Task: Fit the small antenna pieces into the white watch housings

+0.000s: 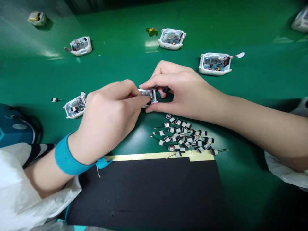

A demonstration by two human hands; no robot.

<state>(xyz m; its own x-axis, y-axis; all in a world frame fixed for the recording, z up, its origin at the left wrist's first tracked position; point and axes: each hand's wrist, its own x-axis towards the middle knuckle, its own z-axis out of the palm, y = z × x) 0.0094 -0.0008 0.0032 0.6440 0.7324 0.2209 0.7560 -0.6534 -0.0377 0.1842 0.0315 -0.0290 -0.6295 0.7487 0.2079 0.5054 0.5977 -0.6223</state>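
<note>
Head view, using the black mat (144, 192) as my landmark. The white case (152, 93) being worked on is up off the table (130, 141), beyond the mat's far edge. The right hand (190, 89) has its grip closed, thumb and fingertips pinching the case by its edges. The left hand (108, 118) has its fingertips bunched together over the board; can't tell if there's anything between them.

Progress-wise, I'd call this one partway: case open, circuit board exposed, no cover on. A second open case (78, 104), beyond the mat's far-left corner, has a small pale piece on its board. More open ones lie farther beyond the mat, and there's a loose pile of little wired pieces (189, 140) just past its far edge, so plenty looks left.

Looks: small, rounded white frame, busy blue-grey board, partly hidden by fingers.
</note>
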